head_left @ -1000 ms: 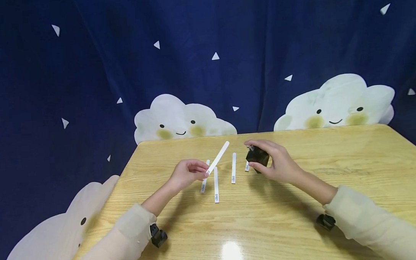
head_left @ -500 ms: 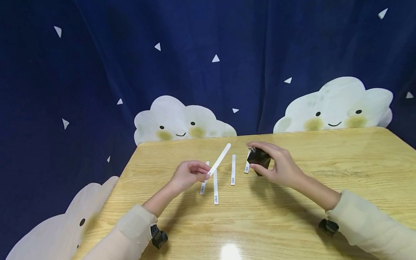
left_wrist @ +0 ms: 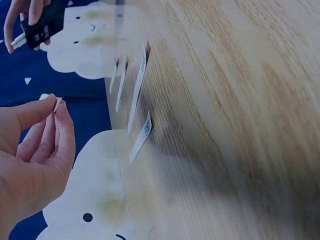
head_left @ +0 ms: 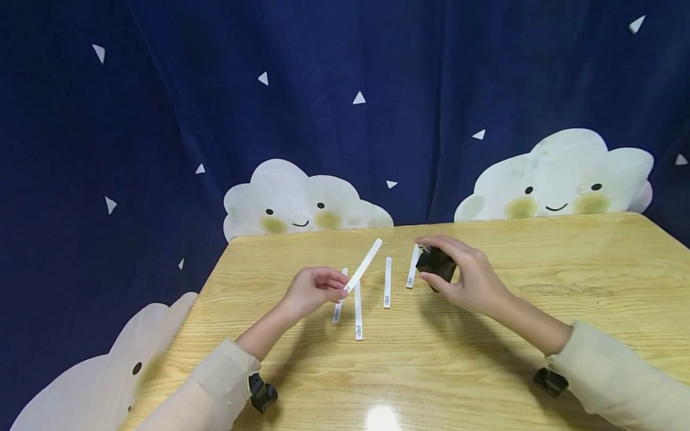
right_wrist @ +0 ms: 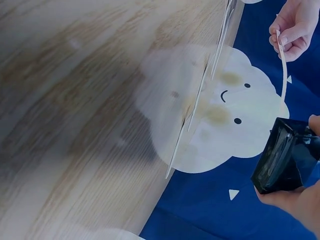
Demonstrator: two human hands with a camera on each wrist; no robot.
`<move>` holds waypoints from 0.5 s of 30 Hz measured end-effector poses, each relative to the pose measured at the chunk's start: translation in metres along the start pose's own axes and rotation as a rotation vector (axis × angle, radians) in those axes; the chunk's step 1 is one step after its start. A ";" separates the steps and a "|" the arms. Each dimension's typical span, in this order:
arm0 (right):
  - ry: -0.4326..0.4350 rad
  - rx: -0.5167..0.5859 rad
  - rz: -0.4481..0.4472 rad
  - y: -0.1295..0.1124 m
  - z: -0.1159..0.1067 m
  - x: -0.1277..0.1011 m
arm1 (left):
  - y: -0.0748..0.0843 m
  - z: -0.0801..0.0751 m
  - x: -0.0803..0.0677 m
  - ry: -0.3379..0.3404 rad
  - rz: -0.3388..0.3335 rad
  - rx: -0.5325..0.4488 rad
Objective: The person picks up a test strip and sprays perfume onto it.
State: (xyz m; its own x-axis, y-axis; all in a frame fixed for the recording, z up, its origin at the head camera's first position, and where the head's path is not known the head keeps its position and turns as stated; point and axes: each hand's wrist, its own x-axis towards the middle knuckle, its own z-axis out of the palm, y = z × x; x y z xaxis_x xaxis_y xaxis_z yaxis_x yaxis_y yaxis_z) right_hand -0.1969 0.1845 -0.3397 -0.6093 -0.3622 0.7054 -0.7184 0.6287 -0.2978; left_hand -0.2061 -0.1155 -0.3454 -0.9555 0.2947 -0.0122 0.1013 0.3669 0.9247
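Left hand (head_left: 313, 291): I pinch a white paper strip (head_left: 365, 263) by its end.
Right hand (head_left: 469, 276): my fingers grip a small black bottle (head_left: 436, 263) above the desk (head_left: 498, 362).

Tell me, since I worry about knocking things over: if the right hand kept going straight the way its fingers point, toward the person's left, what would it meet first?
Probably the white strip lying on the table just beside the black bottle that the right hand holds. Depth is unclear, so it might pass above.

Thin white paper strip (head_left: 364, 264) raised aslant, small glossy black bottle (head_left: 436, 263) upright just right of it.
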 end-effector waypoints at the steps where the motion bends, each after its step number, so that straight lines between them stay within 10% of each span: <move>1: -0.003 -0.001 0.006 0.000 -0.001 0.000 | 0.000 0.000 0.000 0.004 -0.003 0.004; 15: -0.041 0.069 0.026 0.015 -0.009 -0.010 | -0.014 -0.016 0.001 0.036 -0.067 -0.063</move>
State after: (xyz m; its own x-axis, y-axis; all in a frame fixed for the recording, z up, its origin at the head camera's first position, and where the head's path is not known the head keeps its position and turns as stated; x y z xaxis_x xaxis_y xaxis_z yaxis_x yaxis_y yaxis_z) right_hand -0.1982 0.2037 -0.3456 -0.6404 -0.3753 0.6701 -0.7227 0.5897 -0.3604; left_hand -0.2130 -0.1341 -0.3527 -0.9690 0.2391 -0.0622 0.0204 0.3283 0.9444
